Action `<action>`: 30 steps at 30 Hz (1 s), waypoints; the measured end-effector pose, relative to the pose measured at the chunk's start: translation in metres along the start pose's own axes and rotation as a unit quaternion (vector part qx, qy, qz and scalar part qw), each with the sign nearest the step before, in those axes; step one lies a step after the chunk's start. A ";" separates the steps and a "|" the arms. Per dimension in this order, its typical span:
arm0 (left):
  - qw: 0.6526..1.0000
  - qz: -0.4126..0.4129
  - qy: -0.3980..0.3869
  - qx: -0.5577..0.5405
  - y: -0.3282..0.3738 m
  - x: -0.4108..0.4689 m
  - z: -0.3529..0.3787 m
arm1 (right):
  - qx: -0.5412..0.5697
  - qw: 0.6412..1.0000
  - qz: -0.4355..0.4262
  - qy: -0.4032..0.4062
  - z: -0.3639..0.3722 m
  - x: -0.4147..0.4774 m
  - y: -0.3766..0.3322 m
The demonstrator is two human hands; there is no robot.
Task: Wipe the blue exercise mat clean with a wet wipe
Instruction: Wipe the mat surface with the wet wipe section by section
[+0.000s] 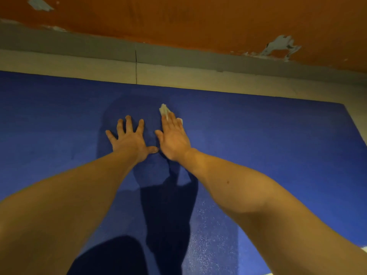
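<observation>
Here we go, 2 bare arms reach out over the blue mat (pixel 278 145), and the work is at the far end. The right hand (pixel 173 138) lies flat, fingers straight and together, with the wet wipe (pixel 164 109) pinned under it. A white tuft pokes out past the fingertips at 12 o'clock, and a scrap shows at the hand's 2 o'clock edge. A flat palm like that looks meant to spread pressure across the whole wipe rather than bunch it up.

The left hand (pixel 130 138), just beside it at 9 o'clock, holds nothing: fingers spread wide and pressed on the mat, thumb tip nearly meeting the right wrist. My read is that it props up the lean and stops the mat sliding under the push.

Now the surface. The mat lies on a pale floor (pixel 198 80), its far edge running from 9 to 2 o'clock and its corner showing at 2 o'clock. A speckled sheen near 5 o'clock may be damp, though I can't say for sure. The person's shadow (pixel 166 205) falls down the middle, and dark clothing (pixel 111 257) shows at 6 o'clock.

Beyond the mat at 12 o'clock there's a grey skirting (pixel 178 56), then an orange wall (pixel 198 20) with paint flaked off at 1 o'clock (pixel 280 46) and at 11 o'clock (pixel 39 3).
</observation>
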State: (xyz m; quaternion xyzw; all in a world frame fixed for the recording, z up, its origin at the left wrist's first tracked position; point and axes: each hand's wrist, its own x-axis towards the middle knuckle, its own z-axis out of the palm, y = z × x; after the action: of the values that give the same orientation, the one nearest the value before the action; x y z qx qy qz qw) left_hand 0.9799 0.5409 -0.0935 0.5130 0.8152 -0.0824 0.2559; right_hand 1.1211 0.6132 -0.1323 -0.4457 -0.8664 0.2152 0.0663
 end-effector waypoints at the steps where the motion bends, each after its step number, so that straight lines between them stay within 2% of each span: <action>1: 1.000 0.006 0.007 0.000 -0.002 -0.003 0.001 | -0.006 1.000 -0.010 -0.012 -0.003 -0.001 0.009; 3: 1.000 0.021 0.020 0.002 -0.007 -0.010 0.003 | -0.008 0.999 0.041 -0.003 -0.017 -0.008 0.032; 6: 0.998 0.031 0.040 0.030 -0.016 -0.024 0.009 | -0.020 0.983 0.180 0.019 -0.040 -0.026 0.064; 9: 0.998 0.039 0.044 0.037 -0.026 -0.037 0.012 | -0.085 0.970 0.226 0.005 -0.033 -0.035 0.048; 11: 0.998 0.041 0.046 0.030 -0.030 -0.046 0.016 | -0.067 0.976 0.208 0.012 -0.015 -0.041 0.020; 13: 0.998 0.036 0.052 0.028 -0.032 -0.054 0.020 | -0.027 0.987 0.156 0.025 0.000 -0.053 -0.007; 15: 0.998 0.033 0.055 0.029 -0.032 -0.062 0.025 | -0.044 0.994 0.100 0.004 0.011 -0.067 -0.026; 17: 0.997 0.035 0.059 0.033 -0.031 -0.069 0.029 | -0.082 0.996 0.040 -0.021 0.018 -0.081 -0.033; 20: 0.997 0.038 0.060 0.032 -0.033 -0.079 0.033 | -0.062 0.996 -0.027 -0.056 0.008 -0.090 -0.019; 21: 0.997 0.039 0.057 0.032 -0.034 -0.083 0.034 | -0.035 0.998 -0.005 -0.051 0.000 -0.094 -0.011; 23: 0.998 0.039 0.047 0.034 -0.037 -0.092 0.038 | 0.011 0.994 0.106 -0.004 -0.017 -0.100 0.014; 25: 0.998 0.036 0.045 0.027 -0.039 -0.103 0.044 | -0.054 0.979 0.196 -0.003 -0.027 -0.110 0.035; 27: 0.998 0.030 0.045 0.020 -0.041 -0.113 0.051 | -0.099 0.968 0.229 -0.024 -0.025 -0.115 0.036; 30: 0.998 0.029 0.048 0.019 -0.043 -0.128 0.060 | -0.054 0.978 0.203 -0.004 -0.006 -0.121 -0.004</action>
State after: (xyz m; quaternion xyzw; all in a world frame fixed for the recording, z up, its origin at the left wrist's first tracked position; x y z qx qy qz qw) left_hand 1.0058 0.3952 -0.0865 0.5448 0.8093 -0.0657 0.2093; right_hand 1.1920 0.5168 -0.1158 -0.6140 -0.7688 0.1789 -0.0065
